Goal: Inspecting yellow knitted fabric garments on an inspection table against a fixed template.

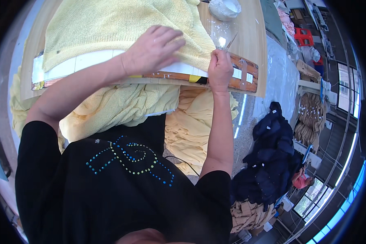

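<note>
A pale yellow knit garment lies spread on the wooden table, its ribbed edge towards me. My left hand is over the fabric near that edge, blurred by motion, its fingers loosely stretched with nothing visible in them. At the garment's right corner, my right hand is closed, pinching the knit edge. A thin pointed metal blade sticks up beside its fingers; whether the hand holds it too is unclear. Under the ribbed edge runs a white ruled strip along the table's near side.
A plastic-wrapped round bundle sits on the wooden table. More yellow knitwear is heaped below the table edge, close to my body. Dark navy garments are piled at right, near brown stacks and a red stool.
</note>
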The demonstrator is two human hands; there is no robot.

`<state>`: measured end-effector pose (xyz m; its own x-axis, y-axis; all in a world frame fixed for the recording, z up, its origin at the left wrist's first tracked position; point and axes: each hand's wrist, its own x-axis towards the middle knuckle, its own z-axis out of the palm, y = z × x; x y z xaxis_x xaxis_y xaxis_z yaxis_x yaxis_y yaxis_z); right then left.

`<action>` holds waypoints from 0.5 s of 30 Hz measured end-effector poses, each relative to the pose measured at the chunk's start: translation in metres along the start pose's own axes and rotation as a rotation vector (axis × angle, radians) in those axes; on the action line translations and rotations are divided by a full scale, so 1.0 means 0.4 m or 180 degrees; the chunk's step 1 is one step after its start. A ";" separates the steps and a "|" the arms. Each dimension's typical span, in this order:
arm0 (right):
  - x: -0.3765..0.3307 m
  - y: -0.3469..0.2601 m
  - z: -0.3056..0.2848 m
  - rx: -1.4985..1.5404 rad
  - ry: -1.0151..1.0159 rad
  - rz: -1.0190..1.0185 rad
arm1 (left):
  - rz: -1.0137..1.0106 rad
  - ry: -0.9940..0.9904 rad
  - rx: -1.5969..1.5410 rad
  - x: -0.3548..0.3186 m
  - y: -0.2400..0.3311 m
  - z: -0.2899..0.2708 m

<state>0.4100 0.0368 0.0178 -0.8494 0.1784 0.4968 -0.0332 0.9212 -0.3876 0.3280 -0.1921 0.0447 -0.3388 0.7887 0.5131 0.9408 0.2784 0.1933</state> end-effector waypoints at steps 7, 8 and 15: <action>0.015 0.007 -0.011 -0.0068 -0.0046 -0.0055 | -0.0401 -0.0613 -0.0007 -0.019 0.077 0.033; 0.011 0.015 -0.014 -0.0106 -0.0044 -0.0054 | -0.0694 -0.0797 -0.0286 -0.012 0.097 0.035; 0.007 0.016 -0.013 -0.0218 -0.0036 -0.0112 | -0.0489 -0.0298 -0.0191 -0.014 0.095 0.054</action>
<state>0.4102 0.0452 0.0208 -0.8541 0.1420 0.5003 -0.0273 0.9484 -0.3158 0.3660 -0.1743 0.0311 -0.4735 0.7877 0.3941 0.8748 0.3686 0.3143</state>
